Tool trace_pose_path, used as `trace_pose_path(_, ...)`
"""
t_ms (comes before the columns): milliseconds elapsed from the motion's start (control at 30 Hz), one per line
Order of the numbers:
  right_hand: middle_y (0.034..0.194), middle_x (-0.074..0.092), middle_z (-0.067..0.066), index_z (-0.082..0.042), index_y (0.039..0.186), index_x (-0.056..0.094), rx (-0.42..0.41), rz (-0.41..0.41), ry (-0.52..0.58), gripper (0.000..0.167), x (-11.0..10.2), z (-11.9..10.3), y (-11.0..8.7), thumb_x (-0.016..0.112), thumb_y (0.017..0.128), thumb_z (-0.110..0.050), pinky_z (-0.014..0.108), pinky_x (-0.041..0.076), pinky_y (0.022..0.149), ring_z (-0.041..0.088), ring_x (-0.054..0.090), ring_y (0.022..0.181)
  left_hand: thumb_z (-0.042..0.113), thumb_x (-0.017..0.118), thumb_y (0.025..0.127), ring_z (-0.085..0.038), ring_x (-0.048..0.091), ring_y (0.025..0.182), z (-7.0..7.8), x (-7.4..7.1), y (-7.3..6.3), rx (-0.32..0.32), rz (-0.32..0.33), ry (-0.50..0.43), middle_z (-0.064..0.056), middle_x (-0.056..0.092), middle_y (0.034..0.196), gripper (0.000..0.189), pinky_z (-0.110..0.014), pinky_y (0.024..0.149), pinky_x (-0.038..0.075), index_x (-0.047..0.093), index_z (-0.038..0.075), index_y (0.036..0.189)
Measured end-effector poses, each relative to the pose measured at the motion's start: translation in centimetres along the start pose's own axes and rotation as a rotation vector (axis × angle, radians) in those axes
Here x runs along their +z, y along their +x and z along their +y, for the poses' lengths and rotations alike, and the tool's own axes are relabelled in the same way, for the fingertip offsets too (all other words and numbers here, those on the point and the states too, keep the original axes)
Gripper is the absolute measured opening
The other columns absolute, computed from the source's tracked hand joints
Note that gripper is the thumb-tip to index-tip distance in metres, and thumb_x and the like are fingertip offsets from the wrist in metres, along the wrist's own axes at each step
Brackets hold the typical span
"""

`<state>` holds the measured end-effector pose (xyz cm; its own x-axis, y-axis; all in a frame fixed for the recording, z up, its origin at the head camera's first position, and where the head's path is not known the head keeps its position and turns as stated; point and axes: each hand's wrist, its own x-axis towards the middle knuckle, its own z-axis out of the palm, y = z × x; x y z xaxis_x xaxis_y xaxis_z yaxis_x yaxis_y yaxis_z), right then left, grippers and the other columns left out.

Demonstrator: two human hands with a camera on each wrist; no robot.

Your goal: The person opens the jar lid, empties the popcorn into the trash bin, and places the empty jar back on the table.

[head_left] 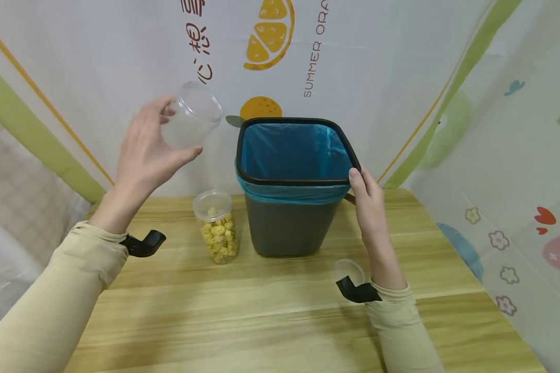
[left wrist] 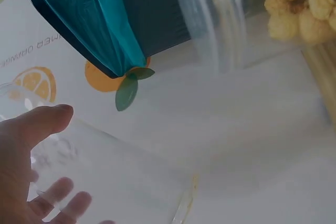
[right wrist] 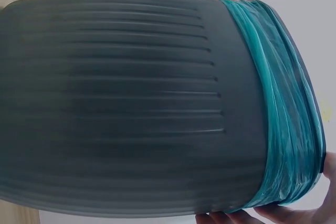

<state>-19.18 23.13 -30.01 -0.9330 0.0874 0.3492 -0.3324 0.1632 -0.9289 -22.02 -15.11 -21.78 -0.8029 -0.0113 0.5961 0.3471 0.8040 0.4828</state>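
Observation:
In the head view, my left hand (head_left: 142, 142) holds a clear plastic jar (head_left: 182, 129) up in the air, left of the trash can (head_left: 287, 228). The jar is tilted, its ringed end up and toward the right, and no popcorn shows in it. Thumb and fingers spread round its wall in the left wrist view. My right hand (head_left: 371, 207) grips the can's black rim at the right front corner, thumb on top. A blue-green bag (right wrist: 262, 77) lines the dark grey can and folds over its outside. The right wrist view shows fingers against the can's side.
A lidded clear jar of yellow popcorn (head_left: 220, 239) stands on the wooden table (head_left: 242, 316), left of the can. Near my right wrist lies a clear round lid (head_left: 347, 269). A printed white curtain (head_left: 373, 62) hangs behind the table.

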Motion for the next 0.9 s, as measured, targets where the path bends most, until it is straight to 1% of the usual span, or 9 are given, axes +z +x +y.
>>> trace_pose_path(167, 0.145, 0.056, 0.004, -0.019, 0.150, 0.052, 0.007, 0.000, -0.001, 0.052, 0.0, 0.0, -0.2, 0.044, 0.108, -0.048, 0.053, 0.046, 0.112, 0.015, 0.054, 0.131, 0.021, 0.089, 0.076, -0.039, 0.055, 0.132, -1.5, 1.0, -1.3, -0.060, 0.034, -0.088, -0.017, 0.057, 0.142, 0.092, -0.059, 0.108, 0.042, 0.039, 0.011, 0.153)
trace_pose_path(300, 0.148, 0.056, 0.003, -0.019, 0.152, 0.051, 0.011, -0.001, -0.004, 0.053, 0.0, 0.0, -0.4, 0.044, 0.108, -0.048, 0.054, 0.046, 0.114, 0.017, 0.053, 0.132, 0.019, 0.089, 0.076, -0.040, 0.054, 0.132, -2.8, 2.1, -2.5, -0.109, 0.026, -0.129, -0.019, 0.056, 0.141, 0.092, -0.060, 0.107, 0.041, 0.037, 0.008, 0.152)
trace_pose_path(467, 0.155, 0.051, 0.003, -0.019, 0.155, 0.047, 0.010, -0.007, -0.010, 0.055, 0.1, -0.1, -0.6, 0.042, 0.108, -0.048, 0.055, 0.044, 0.116, 0.019, 0.049, 0.141, 0.018, 0.087, 0.078, -0.038, 0.053, 0.131, -4.4, 3.5, -3.8, -0.158, 0.017, -0.181, -0.021, 0.054, 0.139, 0.091, -0.059, 0.105, 0.042, 0.035, 0.007, 0.151)
trace_pose_path(600, 0.154, 0.052, 0.004, -0.020, 0.154, 0.048, 0.011, -0.004, -0.027, 0.054, 0.2, -0.1, -0.7, 0.041, 0.108, -0.050, 0.056, 0.044, 0.115, 0.020, 0.050, 0.140, 0.020, 0.087, 0.079, -0.037, 0.052, 0.132, -5.5, 4.4, -4.9, -0.220, 0.008, -0.236, -0.021, 0.051, 0.140, 0.093, -0.058, 0.106, 0.043, 0.031, 0.007, 0.152)
trace_pose_path(700, 0.152, 0.054, 0.006, -0.021, 0.152, 0.050, 0.008, 0.000, -0.036, 0.054, 0.1, -0.1, -0.7, 0.041, 0.108, -0.050, 0.057, 0.044, 0.115, 0.020, 0.051, 0.139, 0.023, 0.087, 0.080, -0.036, 0.051, 0.133, -6.1, 5.2, -5.6, -0.263, 0.004, -0.276, -0.021, 0.048, 0.142, 0.095, -0.057, 0.109, 0.042, 0.028, 0.006, 0.153)
trace_pose_path(900, 0.150, 0.054, 0.006, -0.019, 0.151, 0.051, 0.015, 0.001, -0.018, 0.054, 0.2, -0.1, -0.7, 0.042, 0.108, -0.050, 0.058, 0.044, 0.114, 0.021, 0.052, 0.138, 0.023, 0.086, 0.082, -0.035, 0.050, 0.134, -7.4, 6.5, -7.2, -0.313, 0.011, -0.355, -0.021, 0.045, 0.143, 0.094, -0.056, 0.114, 0.041, 0.025, 0.007, 0.152)
